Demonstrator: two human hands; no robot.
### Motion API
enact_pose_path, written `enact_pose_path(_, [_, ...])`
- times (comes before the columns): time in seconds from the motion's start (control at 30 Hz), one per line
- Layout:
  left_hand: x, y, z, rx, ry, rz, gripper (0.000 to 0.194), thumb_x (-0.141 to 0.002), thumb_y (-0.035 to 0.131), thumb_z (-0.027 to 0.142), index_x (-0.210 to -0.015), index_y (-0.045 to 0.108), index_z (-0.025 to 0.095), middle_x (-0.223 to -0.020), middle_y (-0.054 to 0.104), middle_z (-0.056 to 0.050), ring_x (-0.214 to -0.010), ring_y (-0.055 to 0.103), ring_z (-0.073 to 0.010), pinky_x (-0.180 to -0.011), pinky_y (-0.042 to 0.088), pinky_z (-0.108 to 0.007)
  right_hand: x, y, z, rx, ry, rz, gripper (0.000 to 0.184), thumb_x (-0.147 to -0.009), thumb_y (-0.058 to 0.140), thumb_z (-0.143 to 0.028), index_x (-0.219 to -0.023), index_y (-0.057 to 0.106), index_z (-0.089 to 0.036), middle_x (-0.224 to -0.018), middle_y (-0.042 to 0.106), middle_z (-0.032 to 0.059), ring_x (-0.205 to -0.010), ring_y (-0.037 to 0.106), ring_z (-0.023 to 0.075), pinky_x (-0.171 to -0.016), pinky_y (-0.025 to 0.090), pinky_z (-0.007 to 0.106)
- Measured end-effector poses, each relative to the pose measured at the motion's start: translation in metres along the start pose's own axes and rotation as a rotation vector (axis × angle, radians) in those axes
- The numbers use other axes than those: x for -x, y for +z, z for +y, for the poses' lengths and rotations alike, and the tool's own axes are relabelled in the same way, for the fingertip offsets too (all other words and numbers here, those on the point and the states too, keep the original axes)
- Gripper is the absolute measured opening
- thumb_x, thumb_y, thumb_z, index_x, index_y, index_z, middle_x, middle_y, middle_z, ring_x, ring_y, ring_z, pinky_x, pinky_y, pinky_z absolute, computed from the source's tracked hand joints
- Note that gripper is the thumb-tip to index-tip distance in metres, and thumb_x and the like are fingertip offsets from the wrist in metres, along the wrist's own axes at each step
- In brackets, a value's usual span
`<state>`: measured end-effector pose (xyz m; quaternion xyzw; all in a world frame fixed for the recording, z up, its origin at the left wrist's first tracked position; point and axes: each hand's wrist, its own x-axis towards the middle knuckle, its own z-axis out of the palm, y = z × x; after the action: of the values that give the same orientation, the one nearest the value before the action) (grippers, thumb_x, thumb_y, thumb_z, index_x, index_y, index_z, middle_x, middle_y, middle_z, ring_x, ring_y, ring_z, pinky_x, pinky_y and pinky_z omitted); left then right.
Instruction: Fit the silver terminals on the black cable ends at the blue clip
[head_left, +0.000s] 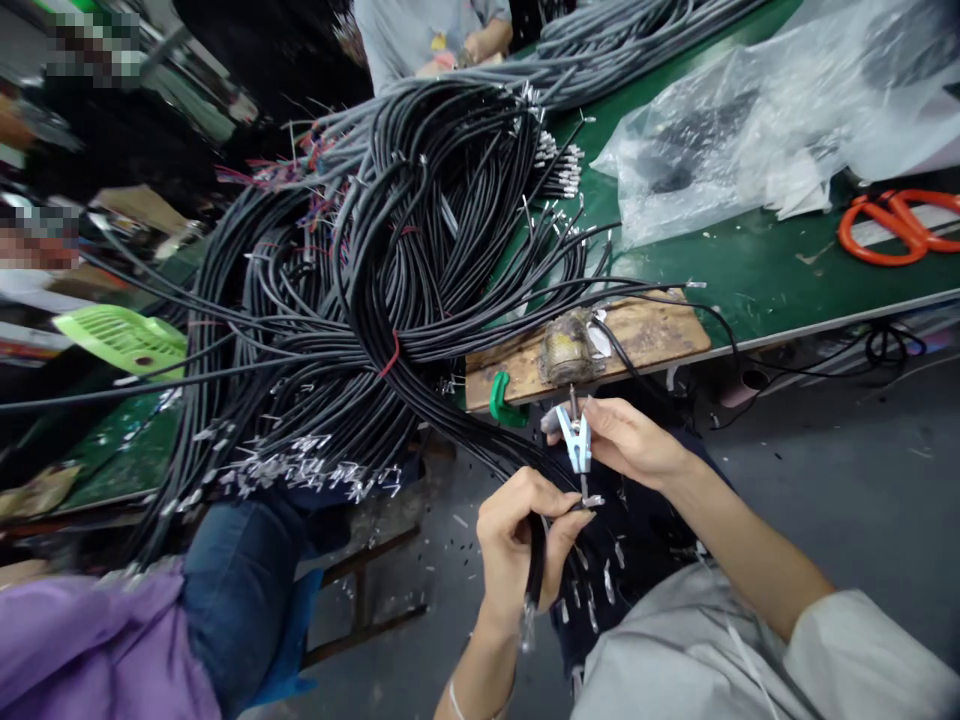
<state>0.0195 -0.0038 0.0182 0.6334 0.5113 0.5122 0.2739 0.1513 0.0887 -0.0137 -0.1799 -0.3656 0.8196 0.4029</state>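
My left hand [517,520] is closed around black cables [536,560]. Its thumb and index finger pinch one cable near its silvery stripped end [592,501]. My right hand [630,440] is closed on a light blue clip [575,440], with a grey covering on one fingertip. This clip sits on a thin metal rod that runs from a grimy rounded block [567,348] down to the pinched cable end. The block rests on a wooden board [660,325] at the table edge. Several loose cable ends hang below my hands.
Bundles of black cable [420,250] cover the green table [750,265], some bound with a red tie [394,355]. A green clamp [506,398] grips the board's edge. Orange-handled scissors [885,228] and a clear plastic bag [697,150] lie right. A person in purple [112,650] sits left; another works opposite.
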Motion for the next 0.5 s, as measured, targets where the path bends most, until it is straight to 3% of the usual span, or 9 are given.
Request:
enact_pose_path(0.07, [-0.001, 0.001, 0.0, -0.012, -0.028, 0.05, 0.014, -0.076, 0.073, 0.015, -0.068, 0.062, 0.017, -0.061, 0.059, 0.0, -0.055, 0.054, -0.0122, -0.054, 0.043, -0.024, -0.004, 0.005, 0.006, -0.055, -0.018, 0.04, 0.044, -0.076, 0.068, -0.057, -0.068, 0.067, -0.014, -0.059, 0.057, 0.0007, -0.054, 0.05, 0.0106, -0.052, 0.042, 0.024])
enact_pose_path(0.17, [-0.005, 0.003, -0.001, -0.08, -0.047, 0.034, 0.014, -0.076, 0.072, 0.014, -0.067, 0.062, 0.017, -0.06, 0.056, 0.001, -0.055, 0.051, -0.0115, -0.052, 0.041, -0.023, -0.005, 0.008, 0.011, -0.118, -0.008, 0.106, 0.042, -0.074, 0.072, -0.055, -0.067, 0.069, -0.013, -0.056, 0.057, 0.0005, -0.051, 0.05, 0.0103, -0.048, 0.042, 0.022])
enact_pose_path(0.3, [-0.007, 0.004, -0.003, -0.122, -0.062, 0.0, 0.013, -0.075, 0.072, 0.012, -0.067, 0.063, 0.017, -0.06, 0.056, 0.002, -0.055, 0.051, -0.011, -0.052, 0.039, -0.022, -0.004, 0.007, 0.012, -0.17, 0.044, 0.071, 0.046, -0.073, 0.07, -0.059, -0.069, 0.069, -0.013, -0.06, 0.061, 0.0028, -0.052, 0.052, 0.0113, -0.049, 0.044, 0.023])
enact_pose_path(0.4, [-0.005, 0.004, -0.004, -0.1, -0.062, 0.002, 0.012, -0.075, 0.072, 0.011, -0.069, 0.064, 0.017, -0.061, 0.057, 0.001, -0.055, 0.052, -0.0111, -0.053, 0.04, -0.022, 0.001, -0.002, 0.014, -0.186, 0.072, 0.074, 0.048, -0.077, 0.065, -0.061, -0.069, 0.068, -0.013, -0.062, 0.062, 0.0044, -0.053, 0.051, 0.0119, -0.05, 0.043, 0.025])
enact_pose_path(0.5, [-0.001, 0.002, -0.005, -0.073, -0.025, 0.009, 0.012, -0.074, 0.072, 0.009, -0.07, 0.064, 0.017, -0.061, 0.058, 0.001, -0.055, 0.054, -0.0111, -0.053, 0.042, -0.022, 0.015, -0.018, 0.018, -0.12, 0.016, 0.159, 0.041, -0.084, 0.061, -0.055, -0.075, 0.069, -0.015, -0.067, 0.061, 0.0043, -0.056, 0.048, 0.0115, -0.052, 0.041, 0.025])
